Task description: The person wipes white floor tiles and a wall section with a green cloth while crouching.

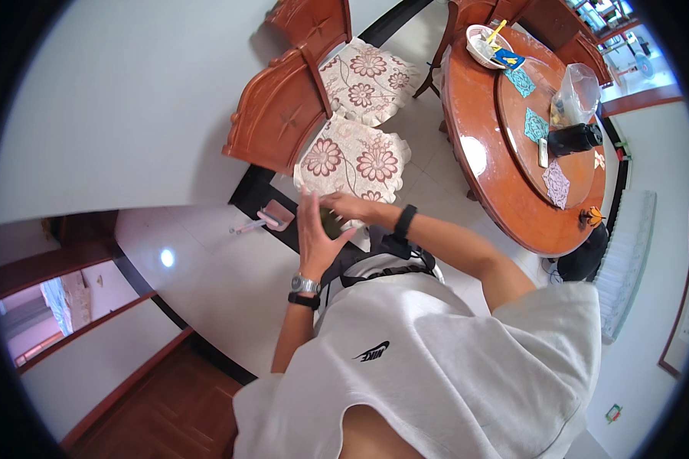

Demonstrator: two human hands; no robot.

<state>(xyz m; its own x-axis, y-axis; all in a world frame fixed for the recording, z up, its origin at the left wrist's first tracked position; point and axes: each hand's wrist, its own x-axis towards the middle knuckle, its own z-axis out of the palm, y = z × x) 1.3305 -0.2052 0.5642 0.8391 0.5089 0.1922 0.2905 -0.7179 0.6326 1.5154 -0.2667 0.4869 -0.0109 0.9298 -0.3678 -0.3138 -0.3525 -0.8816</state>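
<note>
My left hand (317,240), with a metal watch and a black band at the wrist, is held upright with its thumb spread. It cups one side of a dark green object (331,225). Over the other side curls my right hand (349,206), a black band on its wrist. The object is rounded and mostly covered by my fingers, so I cannot tell what it is. Both hands are in front of my waist, over the edge of a flower-patterned chair cushion (359,160).
Two carved wooden chairs (275,115) stand along the wall. A pink dustpan (278,215) lies on the floor to the left. The round wooden table (482,189) at right bears a plastic basket (477,56), a clear plastic bag (577,94) and a black bottle (574,139).
</note>
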